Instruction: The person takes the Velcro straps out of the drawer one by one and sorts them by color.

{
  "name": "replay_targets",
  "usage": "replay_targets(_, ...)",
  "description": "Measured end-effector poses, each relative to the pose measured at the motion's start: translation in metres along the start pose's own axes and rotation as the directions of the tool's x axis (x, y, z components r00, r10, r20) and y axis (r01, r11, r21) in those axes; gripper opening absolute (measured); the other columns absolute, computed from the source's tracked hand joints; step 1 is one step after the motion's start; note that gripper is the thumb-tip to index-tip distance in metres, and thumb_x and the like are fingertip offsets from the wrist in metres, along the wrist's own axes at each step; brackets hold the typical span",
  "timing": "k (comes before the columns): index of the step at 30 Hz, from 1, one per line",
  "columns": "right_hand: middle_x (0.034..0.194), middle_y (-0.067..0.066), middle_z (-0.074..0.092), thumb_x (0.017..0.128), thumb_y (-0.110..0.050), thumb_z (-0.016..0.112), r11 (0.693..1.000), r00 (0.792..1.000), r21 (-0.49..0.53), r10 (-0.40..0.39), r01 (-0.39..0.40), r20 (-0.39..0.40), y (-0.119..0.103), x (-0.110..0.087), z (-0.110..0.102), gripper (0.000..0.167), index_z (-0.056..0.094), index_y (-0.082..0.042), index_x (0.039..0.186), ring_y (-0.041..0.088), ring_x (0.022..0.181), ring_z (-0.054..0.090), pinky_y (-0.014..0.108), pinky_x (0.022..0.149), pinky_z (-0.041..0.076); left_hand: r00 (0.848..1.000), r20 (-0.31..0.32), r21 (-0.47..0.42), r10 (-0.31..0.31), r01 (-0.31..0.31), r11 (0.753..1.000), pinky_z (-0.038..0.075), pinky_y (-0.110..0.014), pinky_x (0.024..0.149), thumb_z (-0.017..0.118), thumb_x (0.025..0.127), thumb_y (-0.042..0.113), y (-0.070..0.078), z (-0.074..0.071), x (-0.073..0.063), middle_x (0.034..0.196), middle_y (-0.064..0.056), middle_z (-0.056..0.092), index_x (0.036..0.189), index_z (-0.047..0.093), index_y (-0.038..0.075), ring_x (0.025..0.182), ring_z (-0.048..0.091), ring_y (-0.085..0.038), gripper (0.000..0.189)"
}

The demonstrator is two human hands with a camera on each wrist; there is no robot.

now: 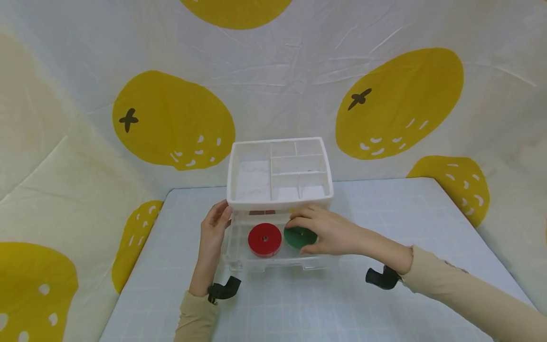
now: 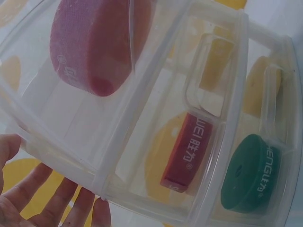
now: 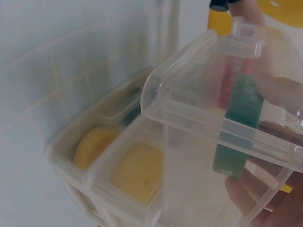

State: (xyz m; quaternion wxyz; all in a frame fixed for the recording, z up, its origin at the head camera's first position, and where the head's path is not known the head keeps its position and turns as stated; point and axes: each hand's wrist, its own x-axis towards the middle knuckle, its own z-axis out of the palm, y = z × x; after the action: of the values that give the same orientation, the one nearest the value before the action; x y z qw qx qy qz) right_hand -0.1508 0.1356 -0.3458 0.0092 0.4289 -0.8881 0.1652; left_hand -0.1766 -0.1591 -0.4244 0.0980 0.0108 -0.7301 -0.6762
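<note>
My right hand [image 1: 326,231] pinches a green roll of tape [image 1: 295,236] between its thumb and fingers, at the right of the clear front compartment [image 1: 243,263]. In the right wrist view, the held green roll [image 3: 241,109] shows through the clear plastic. A red roll of tape [image 1: 265,240] lies beside it, on the left. My left hand [image 1: 214,225] touches the left side of the storage box; in the left wrist view its fingers [image 2: 61,201] are spread along the clear plastic edge.
A white divided tray [image 1: 249,180] stands at the back, above the clear compartment. Lower tiers hold another red roll [image 2: 189,151], another green roll [image 2: 248,175] and yellow rolls [image 3: 139,172]. A pale checked cloth [image 1: 376,304] covers the table; patterned fabric [image 1: 290,95] hangs behind.
</note>
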Motion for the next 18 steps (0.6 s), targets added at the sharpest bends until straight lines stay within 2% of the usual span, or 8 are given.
replay_targets(6, 0.132, 0.005, 0.056, 0.074, -0.031, 0.083, 1.0, 1.0, 0.02, 0.006, -0.005, -0.029, -0.001, -0.003, -0.005, 0.056, 0.061, -0.016, 0.124, 0.022, 0.122, 0.048, 0.036, 0.092, 0.055, 1.0, -0.011, 0.001, -0.002, 0.002, 1.0, 0.048, -0.04, 0.098, 0.059, 0.096, 0.031, 0.0, 0.0, 0.001, 0.126, 0.004, 0.06, 0.127, 0.058, 0.016, 0.113, 0.055, -0.011, 0.035)
replay_targets(10, 0.131, 0.005, 0.056, 0.075, -0.031, 0.083, 1.0, 0.998, 0.011, -0.007, 0.007, -0.064, -0.001, -0.006, -0.009, 0.056, 0.061, -0.016, 0.124, 0.022, 0.122, 0.048, 0.036, 0.09, 0.055, 1.0, -0.017, 0.01, -0.009, 0.009, 1.0, 0.049, -0.033, 0.095, 0.059, 0.096, 0.031, 0.0, 0.0, 0.001, 0.126, 0.002, 0.06, 0.128, 0.058, 0.014, 0.112, 0.055, -0.01, 0.037)
replay_targets(18, 0.13, -0.004, 0.056, 0.075, -0.032, 0.082, 0.999, 0.987, 0.041, 0.012, -0.006, -0.163, 0.0, -0.014, -0.014, 0.056, 0.06, -0.019, 0.125, 0.015, 0.117, 0.047, 0.03, 0.085, 0.055, 1.0, -0.018, 0.004, -0.02, 0.02, 1.0, 0.049, -0.032, 0.095, 0.059, 0.095, 0.031, 0.0, 0.0, 0.001, 0.126, 0.001, 0.06, 0.128, 0.058, 0.014, 0.111, 0.055, -0.01, 0.037)
